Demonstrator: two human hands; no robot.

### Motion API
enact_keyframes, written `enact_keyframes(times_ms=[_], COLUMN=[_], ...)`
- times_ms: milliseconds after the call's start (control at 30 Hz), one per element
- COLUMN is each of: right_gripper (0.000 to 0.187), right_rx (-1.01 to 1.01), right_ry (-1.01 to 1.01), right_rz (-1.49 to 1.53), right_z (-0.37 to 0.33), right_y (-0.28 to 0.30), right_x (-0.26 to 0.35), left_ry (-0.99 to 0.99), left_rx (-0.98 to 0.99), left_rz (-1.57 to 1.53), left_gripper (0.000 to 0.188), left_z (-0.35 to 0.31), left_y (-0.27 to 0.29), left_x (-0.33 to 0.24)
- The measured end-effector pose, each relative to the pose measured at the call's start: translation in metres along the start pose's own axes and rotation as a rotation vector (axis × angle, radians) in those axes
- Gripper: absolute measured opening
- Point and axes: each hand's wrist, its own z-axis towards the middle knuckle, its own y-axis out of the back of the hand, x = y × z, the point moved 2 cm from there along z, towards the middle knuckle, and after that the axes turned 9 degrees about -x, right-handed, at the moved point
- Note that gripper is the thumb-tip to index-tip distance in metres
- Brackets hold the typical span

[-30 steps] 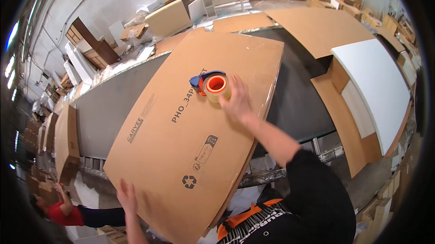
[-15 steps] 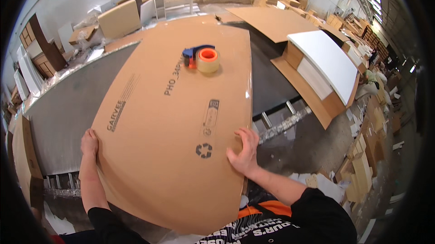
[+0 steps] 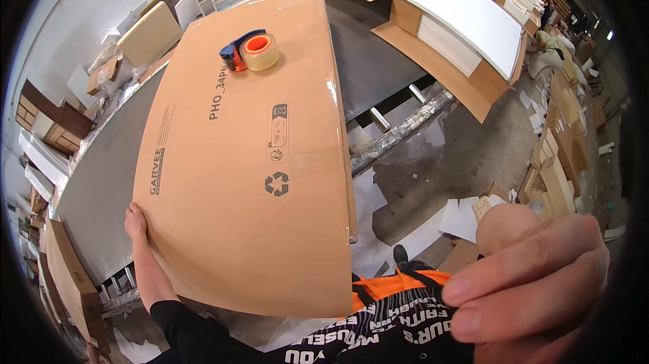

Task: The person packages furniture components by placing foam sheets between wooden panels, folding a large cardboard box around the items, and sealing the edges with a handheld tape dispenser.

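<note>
While left fingers [image 3: 134,212] grip the carton [image 3: 236,161], at its edge, right fingers [image 3: 520,266] loosely half-curled

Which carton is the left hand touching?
The middle carton, bearing the tape dispenser: the left hand touches its edge, but neither the left carton nor the right carton.

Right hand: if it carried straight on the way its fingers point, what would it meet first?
Probably the person's own black shirt, next in line down and left of the right hand; depth is unclear, so it might pass in front.
</note>
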Motion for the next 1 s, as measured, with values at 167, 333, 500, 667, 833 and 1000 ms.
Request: enact_keyframes(times_ms=[167, 333, 500, 667, 833, 1000], right_gripper=[0.039, 0.043, 0.047, 0.06, 0.068, 0.051], right_rx=[-0.001, -0.23, -0.543, -0.035, 0.138, -0.663], right_ry=[0.022, 0.072, -0.457, -0.864, -0.729, -0.284], right_rz=[-0.033, 0.102, 0.214, 0.084, -0.115, -0.21], right_z=[-0.027, -0.043, -0.148, -0.271, -0.286, -0.335], right_y=[0.011, 0.011, -0.027, -0.124, -0.13, -0.267], right_x=[-0.009, -0.04, -0.057, -0.047, -0.094, -0.11], left_ry=[0.047, 0.175, 0.19, 0.338, 0.416, 0.293], left_rx=[-0.052, 0.0, -0.031, -0.099, -0.174, -0.847], left_rz=[0.069, -0.101, 0.046, 0.087, -0.062, -0.43], left_gripper=[0.07, 0.074, 0.076, 0.072, 0.063, 0.056], left_z=[-0.028, -0.066, -0.184, -0.313, -0.415, -0.442], left_y=[0.006, 0.015, 0.034, 0.068, 0.094, 0.041], left_x=[0.0, 0.104, 0.002, -0.019, -0.065, -0.047])
